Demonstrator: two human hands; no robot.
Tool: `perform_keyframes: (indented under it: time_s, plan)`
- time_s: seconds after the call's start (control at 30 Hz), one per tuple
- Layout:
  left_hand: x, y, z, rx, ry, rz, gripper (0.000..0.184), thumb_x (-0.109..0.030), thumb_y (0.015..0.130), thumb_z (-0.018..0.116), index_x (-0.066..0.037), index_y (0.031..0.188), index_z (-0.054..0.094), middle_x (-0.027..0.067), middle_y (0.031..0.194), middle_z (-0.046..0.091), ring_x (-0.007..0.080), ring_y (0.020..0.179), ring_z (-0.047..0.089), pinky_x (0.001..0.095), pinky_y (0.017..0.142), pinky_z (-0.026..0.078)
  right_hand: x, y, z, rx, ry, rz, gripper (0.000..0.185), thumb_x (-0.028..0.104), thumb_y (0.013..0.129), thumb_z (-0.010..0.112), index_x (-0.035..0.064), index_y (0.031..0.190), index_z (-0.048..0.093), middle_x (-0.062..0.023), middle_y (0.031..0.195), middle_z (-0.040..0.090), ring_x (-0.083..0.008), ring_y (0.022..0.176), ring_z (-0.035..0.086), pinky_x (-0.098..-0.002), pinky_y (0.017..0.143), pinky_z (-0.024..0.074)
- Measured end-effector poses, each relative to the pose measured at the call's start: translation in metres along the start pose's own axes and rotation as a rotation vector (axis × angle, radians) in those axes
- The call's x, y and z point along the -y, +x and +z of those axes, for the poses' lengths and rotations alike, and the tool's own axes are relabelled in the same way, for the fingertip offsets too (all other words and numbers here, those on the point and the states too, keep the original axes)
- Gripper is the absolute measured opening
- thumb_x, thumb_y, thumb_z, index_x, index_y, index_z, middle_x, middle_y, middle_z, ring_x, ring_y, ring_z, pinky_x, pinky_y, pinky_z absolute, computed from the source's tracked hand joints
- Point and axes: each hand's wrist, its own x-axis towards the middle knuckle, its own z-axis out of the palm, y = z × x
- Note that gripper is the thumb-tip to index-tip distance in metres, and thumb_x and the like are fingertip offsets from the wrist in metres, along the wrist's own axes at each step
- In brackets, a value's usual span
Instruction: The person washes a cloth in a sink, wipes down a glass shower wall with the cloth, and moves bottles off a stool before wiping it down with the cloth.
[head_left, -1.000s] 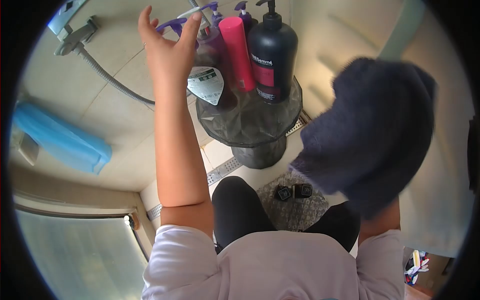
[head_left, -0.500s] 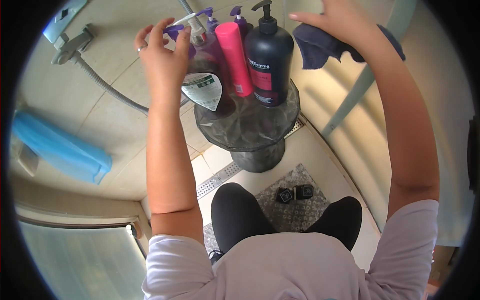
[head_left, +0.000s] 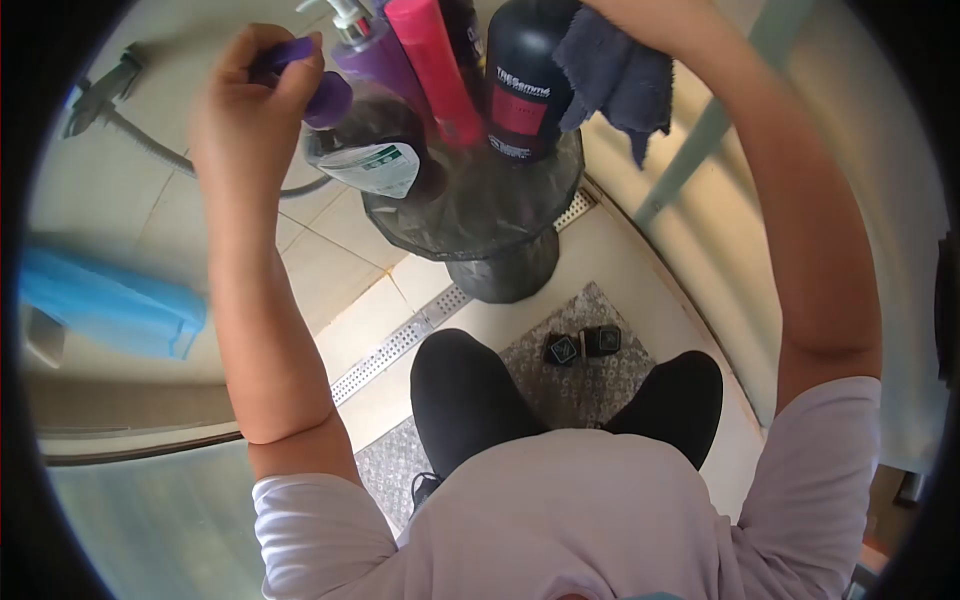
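Observation:
My left hand [head_left: 250,105] is closed on the purple pump top of a dark pump bottle [head_left: 395,128] with a white label. That bottle leans left at the near left edge of a dark, faceted round stool [head_left: 470,215]. My right hand [head_left: 660,22], partly cut off at the top, holds a dark grey cloth [head_left: 618,80]. The cloth hangs against the right side of a black TRESemmé bottle [head_left: 518,85]. Between the two bottles stand a pink bottle [head_left: 436,70] and a purple pump bottle [head_left: 378,62].
A shower hose [head_left: 150,145] runs along the tiled wall at the left, above a blue plastic item [head_left: 115,300]. A metal drain strip [head_left: 395,345] crosses the floor behind my knees. Two small black objects [head_left: 583,345] rest on a patterned grey mat [head_left: 590,395]. Glass panels flank both sides.
My left hand has moved left and down with the pump top, and the bottle leans further. The cloth in my right hand has come left onto the black bottle. The view has shifted.

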Motion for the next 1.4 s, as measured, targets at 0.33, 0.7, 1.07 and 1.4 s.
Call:
perform_keyframes:
  time_s: [0.33, 0.7, 1.07, 1.4]
  plan:
    - [-0.051, -0.016, 0.008, -0.028, -0.402, 0.113, 0.013, -0.001, 0.076, 0.073, 0.0, 0.087, 0.065, -0.0003, 0.074, 0.058, 0.0023, 0.061, 0.048, 0.0152, 0.053, 0.034, -0.002, -0.075, -0.044, 0.038, 0.263, 0.026, 0.008, 0.01, 0.09, 0.054, 0.0071, 0.089, 0.047, 0.0014, 0.078, 0.052, -0.0033, 0.069, 0.049, -0.0206, 0.06, 0.0399]
    - [-0.096, -0.116, 0.104, 0.434, -0.413, 0.196, 0.019, -0.002, 0.073, 0.074, -0.005, 0.077, 0.055, -0.0031, 0.07, 0.051, 0.0034, 0.063, 0.044, 0.0171, 0.056, 0.036, -0.035, -0.213, -0.012, 0.325, -0.007, 0.259, 0.018, 0.004, 0.075, 0.054, 0.0101, 0.091, 0.05, -0.0101, 0.078, 0.057, -0.0304, 0.072, 0.058, -0.0369, 0.064, 0.0457]
    - [-0.018, -0.286, 0.22, 0.865, -0.197, -0.026, 0.015, -0.018, 0.074, 0.067, -0.011, 0.079, 0.055, 0.0054, 0.079, 0.06, 0.0275, 0.08, 0.058, 0.0394, 0.065, 0.047, -0.109, -0.368, 0.121, 0.525, -0.131, 0.449, 0.022, 0.0, 0.07, 0.055, 0.0109, 0.089, 0.049, -0.0128, 0.081, 0.059, -0.0345, 0.076, 0.059, -0.043, 0.065, 0.0458]
    - [-0.001, -0.321, 0.238, 1.145, 0.033, -0.205, 0.025, -0.025, 0.075, 0.068, -0.01, 0.091, 0.055, 0.0092, 0.091, 0.061, 0.0305, 0.092, 0.056, 0.043, 0.076, 0.046, -0.106, -0.371, 0.132, 0.629, -0.11, 0.621, 0.035, 0.002, 0.071, 0.062, 0.0122, 0.103, 0.052, -0.0126, 0.092, 0.062, -0.0339, 0.087, 0.059, -0.0425, 0.072, 0.0467]
